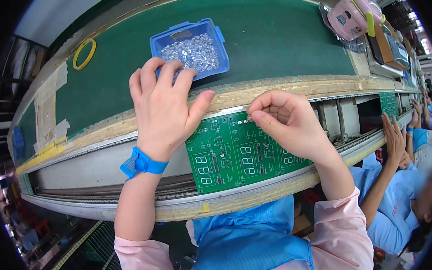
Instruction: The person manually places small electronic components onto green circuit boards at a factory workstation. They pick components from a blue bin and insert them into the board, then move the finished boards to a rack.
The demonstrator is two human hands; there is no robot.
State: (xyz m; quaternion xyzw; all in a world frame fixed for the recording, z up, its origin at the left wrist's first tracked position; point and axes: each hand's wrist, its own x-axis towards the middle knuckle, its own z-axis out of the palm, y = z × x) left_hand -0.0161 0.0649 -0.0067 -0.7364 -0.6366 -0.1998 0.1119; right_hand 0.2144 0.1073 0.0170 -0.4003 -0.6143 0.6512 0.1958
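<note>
My left hand (163,106), with a blue wrist strap (144,163), is open with its fingers spread. Its fingertips reach over the near left corner of a blue plastic bin (224,61) full of small clear electronic components (192,53). Thumb and forefinger of my right hand (286,121) pinch a small clear component (248,119) at the top edge of a green circuit board (227,169). The board carries printed digit outlines and several small mounted parts. My right hand covers part of the board's right side.
The board rests across the rails of a conveyor track (175,188) running left to right. On the green bench mat (279,39) lies a yellow ring (84,54). A pink container (351,18) stands at the far right. Another person's hand (394,138) is near a second board (388,104).
</note>
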